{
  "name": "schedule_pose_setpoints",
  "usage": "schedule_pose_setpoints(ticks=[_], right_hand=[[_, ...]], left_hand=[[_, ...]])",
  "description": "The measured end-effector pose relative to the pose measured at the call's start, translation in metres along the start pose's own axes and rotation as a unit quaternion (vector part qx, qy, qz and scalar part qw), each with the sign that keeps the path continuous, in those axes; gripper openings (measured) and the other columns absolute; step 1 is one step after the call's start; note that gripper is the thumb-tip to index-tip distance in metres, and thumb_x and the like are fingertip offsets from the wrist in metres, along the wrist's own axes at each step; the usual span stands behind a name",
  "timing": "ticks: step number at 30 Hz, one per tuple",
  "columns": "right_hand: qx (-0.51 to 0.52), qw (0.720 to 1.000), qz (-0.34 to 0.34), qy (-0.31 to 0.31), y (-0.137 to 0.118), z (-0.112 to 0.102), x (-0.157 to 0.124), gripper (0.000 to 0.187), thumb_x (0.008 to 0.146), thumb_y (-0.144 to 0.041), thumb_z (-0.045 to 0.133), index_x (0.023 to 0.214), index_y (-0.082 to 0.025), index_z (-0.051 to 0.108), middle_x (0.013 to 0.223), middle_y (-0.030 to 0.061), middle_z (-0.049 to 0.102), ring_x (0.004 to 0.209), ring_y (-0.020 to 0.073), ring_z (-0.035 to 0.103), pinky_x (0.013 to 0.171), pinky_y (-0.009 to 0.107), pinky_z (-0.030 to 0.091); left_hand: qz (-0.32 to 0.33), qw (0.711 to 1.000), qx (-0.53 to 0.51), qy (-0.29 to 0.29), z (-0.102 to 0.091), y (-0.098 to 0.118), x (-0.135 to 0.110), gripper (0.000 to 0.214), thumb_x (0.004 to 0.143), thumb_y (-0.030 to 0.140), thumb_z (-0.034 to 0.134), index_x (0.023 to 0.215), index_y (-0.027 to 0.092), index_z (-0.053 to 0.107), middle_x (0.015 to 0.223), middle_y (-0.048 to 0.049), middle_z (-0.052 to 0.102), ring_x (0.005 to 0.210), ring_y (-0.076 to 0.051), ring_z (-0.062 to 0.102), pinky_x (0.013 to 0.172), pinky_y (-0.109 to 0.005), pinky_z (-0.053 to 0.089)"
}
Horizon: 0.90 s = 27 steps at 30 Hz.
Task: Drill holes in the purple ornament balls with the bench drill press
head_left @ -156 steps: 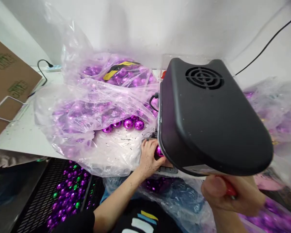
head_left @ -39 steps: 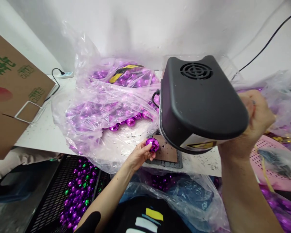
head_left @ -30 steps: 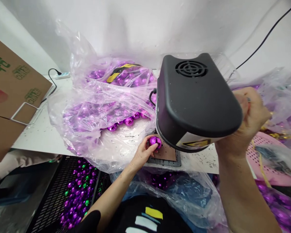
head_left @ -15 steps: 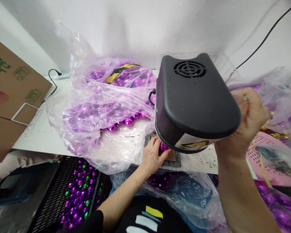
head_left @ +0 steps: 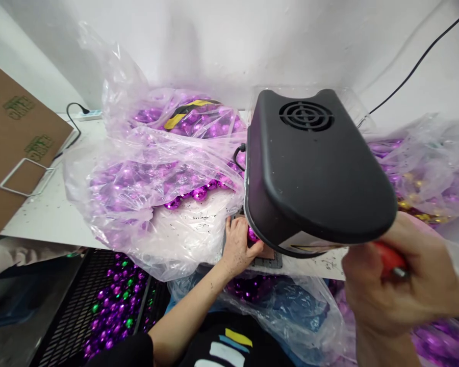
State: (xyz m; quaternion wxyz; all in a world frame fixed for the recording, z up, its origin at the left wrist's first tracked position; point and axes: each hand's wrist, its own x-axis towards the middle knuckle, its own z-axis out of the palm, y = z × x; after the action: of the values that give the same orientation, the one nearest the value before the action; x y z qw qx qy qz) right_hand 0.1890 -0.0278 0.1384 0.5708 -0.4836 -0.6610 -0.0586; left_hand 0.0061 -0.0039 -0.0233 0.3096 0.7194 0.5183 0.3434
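Observation:
My left hand (head_left: 238, 243) is closed round a shiny purple ball (head_left: 252, 235), holding it on the small base plate (head_left: 268, 261) under the black machine head (head_left: 313, 168). Most of the ball is hidden by the head and my fingers. My right hand (head_left: 405, 280) is wrapped round the machine's red handle (head_left: 386, 258), low at the right front. The machine head is tipped down over the plate.
A clear plastic bag (head_left: 153, 173) full of purple balls lies left of the machine, another bag (head_left: 424, 163) to its right. A black crate (head_left: 103, 306) of purple and green balls sits below the table edge. A cardboard box (head_left: 15, 137) stands far left.
My right hand has pulled the red handle down and toward me, lowering the machine head. My left hand has stayed under it with the ball on the plate.

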Motion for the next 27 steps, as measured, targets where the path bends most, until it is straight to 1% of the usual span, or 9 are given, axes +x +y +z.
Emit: schedule_pose_setpoints(ticks=[2, 4, 8, 11, 14, 19, 24, 27], right_hand=[[-0.040, 0.998, 0.013, -0.038, -0.004, -0.005, -0.016, 0.008, 0.086, -0.022, 0.064, 0.087, -0.015, 0.062, 0.075, 0.0024, 0.058, 0.077, 0.0113, 0.058, 0.069, 0.028, 0.046], [-0.078, 0.994, 0.010, -0.072, -0.005, -0.007, -0.028, 0.007, 0.089, -0.022, 0.058, 0.088, -0.016, 0.063, 0.074, 0.0032, 0.057, 0.081, 0.0138, 0.057, 0.076, 0.033, 0.048], [-0.127, 0.985, -0.053, -0.104, -0.003, -0.007, -0.039, 0.010, 0.090, -0.018, 0.052, 0.091, -0.017, 0.061, 0.073, 0.0023, 0.053, 0.077, 0.0122, 0.051, 0.082, 0.034, 0.048], [-0.131, 0.982, -0.065, -0.117, 0.001, -0.006, -0.040, 0.014, 0.091, -0.017, 0.048, 0.095, -0.017, 0.061, 0.077, 0.0028, 0.053, 0.079, 0.0124, 0.051, 0.085, 0.034, 0.049], [-0.114, 0.986, -0.068, -0.105, 0.006, -0.004, -0.042, 0.015, 0.088, -0.013, 0.048, 0.096, -0.017, 0.060, 0.075, 0.0015, 0.053, 0.078, 0.0117, 0.052, 0.087, 0.034, 0.050], [-0.079, 0.990, -0.098, -0.062, 0.016, 0.002, -0.049, 0.013, 0.079, -0.010, 0.055, 0.088, -0.017, 0.060, 0.070, -0.0010, 0.053, 0.072, 0.0107, 0.055, 0.082, 0.032, 0.054], [-0.065, 0.993, -0.095, -0.027, 0.023, 0.007, -0.063, 0.008, 0.082, -0.016, 0.057, 0.087, -0.018, 0.062, 0.070, 0.0011, 0.054, 0.074, 0.0131, 0.057, 0.078, 0.033, 0.055], [-0.058, 0.995, -0.084, -0.023, 0.028, 0.008, -0.073, 0.004, 0.081, -0.018, 0.060, 0.084, -0.017, 0.063, 0.070, 0.0020, 0.053, 0.076, 0.0144, 0.058, 0.078, 0.034, 0.054]], left_hand=[[-0.002, 1.000, 0.011, -0.011, -0.001, 0.000, 0.001, 0.034, 0.084, 0.035, 0.071, 0.116, 0.026, 0.062, 0.112, -0.0083, 0.069, 0.117, -0.031, 0.060, 0.121, -0.059, 0.032], [-0.004, 1.000, 0.014, -0.016, -0.002, 0.002, 0.002, 0.035, 0.086, 0.039, 0.069, 0.118, 0.027, 0.062, 0.113, -0.0085, 0.070, 0.117, -0.031, 0.060, 0.120, -0.057, 0.034], [-0.008, 1.000, -0.003, -0.021, -0.007, 0.006, 0.003, 0.040, 0.087, 0.044, 0.068, 0.123, 0.027, 0.063, 0.117, -0.0106, 0.070, 0.119, -0.033, 0.059, 0.116, -0.057, 0.039], [-0.012, 0.999, -0.017, -0.025, -0.008, 0.007, 0.003, 0.040, 0.088, 0.044, 0.068, 0.124, 0.027, 0.063, 0.117, -0.0103, 0.070, 0.121, -0.033, 0.059, 0.113, -0.056, 0.042], [-0.021, 0.999, -0.025, -0.027, -0.007, 0.007, 0.003, 0.039, 0.086, 0.042, 0.069, 0.122, 0.027, 0.065, 0.116, -0.0100, 0.070, 0.121, -0.033, 0.058, 0.114, -0.056, 0.042], [-0.031, 0.999, -0.012, -0.041, -0.007, 0.008, 0.003, 0.043, 0.085, 0.039, 0.073, 0.126, 0.029, 0.063, 0.120, -0.0085, 0.069, 0.121, -0.033, 0.057, 0.120, -0.061, 0.033], [-0.031, 0.998, -0.008, -0.045, -0.007, 0.008, 0.003, 0.046, 0.085, 0.040, 0.072, 0.127, 0.025, 0.062, 0.121, -0.0099, 0.068, 0.122, -0.033, 0.057, 0.121, -0.062, 0.030], [-0.031, 0.998, -0.008, -0.046, -0.006, 0.007, 0.003, 0.047, 0.086, 0.042, 0.071, 0.129, 0.026, 0.061, 0.123, -0.0098, 0.068, 0.124, -0.033, 0.056, 0.120, -0.060, 0.033]])
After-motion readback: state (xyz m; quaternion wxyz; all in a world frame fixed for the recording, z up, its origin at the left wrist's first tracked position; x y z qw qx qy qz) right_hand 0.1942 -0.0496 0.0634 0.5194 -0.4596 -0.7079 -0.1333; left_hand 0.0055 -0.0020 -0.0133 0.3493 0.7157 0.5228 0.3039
